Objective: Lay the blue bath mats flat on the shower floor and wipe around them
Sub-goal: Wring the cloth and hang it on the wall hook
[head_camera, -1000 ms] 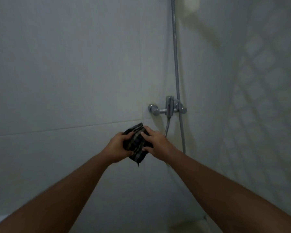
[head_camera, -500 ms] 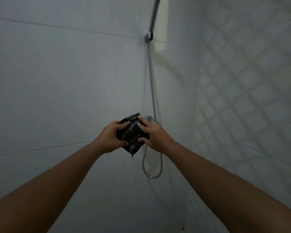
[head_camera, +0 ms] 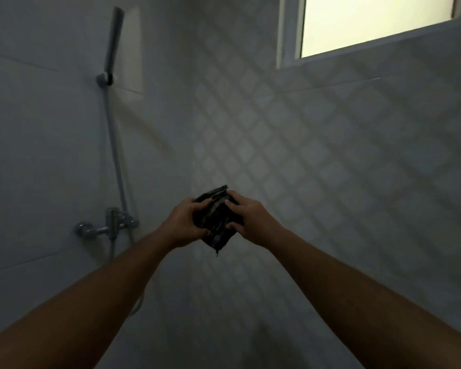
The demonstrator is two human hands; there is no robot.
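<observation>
Cloth (head_camera: 215, 218) gripped between left hand (head_camera: 183, 226) and right hand (head_camera: 248, 219) before patterned wall (head_camera: 330, 169), tap (head_camera: 109, 228) and shower head (head_camera: 114, 35) now shifted left, window (head_camera: 370, 20) newly in view.

We see only part of the cloth (head_camera: 215, 222): the left hand (head_camera: 183, 225) covers its left edge and the right hand (head_camera: 248, 219) its right. In the dim light we cannot tell its pattern. The window (head_camera: 370, 20) is cut off by the top edge. The hose (head_camera: 115, 145) drops behind the left forearm (head_camera: 91, 302), its lower loop mostly hidden. The shower head (head_camera: 114, 38) is smeared by blur.
</observation>
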